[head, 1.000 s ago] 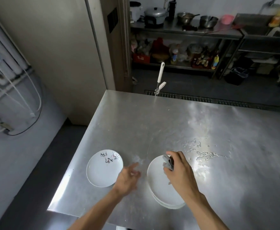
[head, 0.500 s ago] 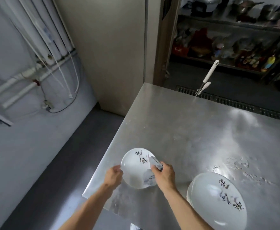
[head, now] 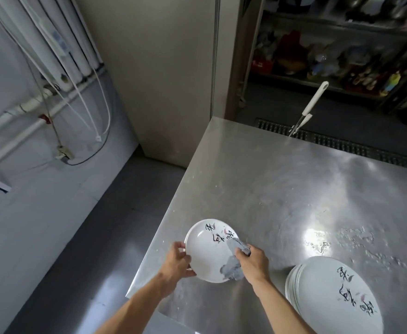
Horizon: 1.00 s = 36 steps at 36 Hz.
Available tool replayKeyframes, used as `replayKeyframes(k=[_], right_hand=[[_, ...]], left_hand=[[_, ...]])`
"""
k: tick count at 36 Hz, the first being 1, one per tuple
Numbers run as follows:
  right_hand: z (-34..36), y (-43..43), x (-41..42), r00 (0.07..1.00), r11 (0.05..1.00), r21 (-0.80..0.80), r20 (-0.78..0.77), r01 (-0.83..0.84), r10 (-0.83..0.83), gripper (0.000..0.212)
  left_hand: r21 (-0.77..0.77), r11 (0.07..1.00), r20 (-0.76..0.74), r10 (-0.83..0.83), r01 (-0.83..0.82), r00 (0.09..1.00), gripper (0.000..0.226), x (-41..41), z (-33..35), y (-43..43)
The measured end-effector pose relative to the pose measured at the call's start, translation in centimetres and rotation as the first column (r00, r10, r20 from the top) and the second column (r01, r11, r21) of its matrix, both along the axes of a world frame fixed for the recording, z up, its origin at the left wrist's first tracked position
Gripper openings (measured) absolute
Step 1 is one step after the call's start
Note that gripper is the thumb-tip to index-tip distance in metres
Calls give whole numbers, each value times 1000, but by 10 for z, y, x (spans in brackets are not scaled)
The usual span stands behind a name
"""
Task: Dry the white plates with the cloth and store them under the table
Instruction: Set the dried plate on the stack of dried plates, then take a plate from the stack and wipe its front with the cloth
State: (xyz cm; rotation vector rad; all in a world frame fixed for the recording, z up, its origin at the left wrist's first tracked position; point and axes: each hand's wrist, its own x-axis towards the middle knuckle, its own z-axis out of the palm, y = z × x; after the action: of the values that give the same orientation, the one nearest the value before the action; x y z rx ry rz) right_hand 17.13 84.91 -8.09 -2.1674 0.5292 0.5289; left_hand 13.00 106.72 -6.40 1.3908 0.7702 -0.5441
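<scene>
Hiding one rim of the white plate (head: 207,251), a cloth (head: 232,270) is gripped by the right hand (head: 253,260); the other rim is held by the left hand (head: 177,260) near the counter (head: 270,189) corner. A plate stack (head: 330,292) is cropped.

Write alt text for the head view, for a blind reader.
The left hand grips a white plate at the table edge while the right hand holds a grey cloth on it. A stack of plates sits to its right.

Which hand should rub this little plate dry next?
Probably the right hand: it holds the grey cloth against the small plate. The left hand grips the plate's left rim, steadying it.
</scene>
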Motion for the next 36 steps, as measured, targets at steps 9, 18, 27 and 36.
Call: replayKeyframes(k=[9, 18, 27, 36], right_hand=[[30, 2, 2, 904, 875, -311, 97, -370, 416, 24], [85, 49, 6, 728, 791, -162, 317, -590, 608, 43], [122, 21, 1, 705, 784, -306, 346, -540, 620, 30], [135, 37, -28, 488, 604, -265, 393, -752, 780, 39]], left_hand=[[-67, 995, 126, -65, 73, 990, 70, -11, 19, -3], [-117, 977, 354, -127, 178, 927, 75, -12, 69, -11], [-91, 987, 436, -82, 134, 896, 81, -27, 83, 11], [-110, 985, 503, -58, 131, 862, 79, -43, 96, 6]])
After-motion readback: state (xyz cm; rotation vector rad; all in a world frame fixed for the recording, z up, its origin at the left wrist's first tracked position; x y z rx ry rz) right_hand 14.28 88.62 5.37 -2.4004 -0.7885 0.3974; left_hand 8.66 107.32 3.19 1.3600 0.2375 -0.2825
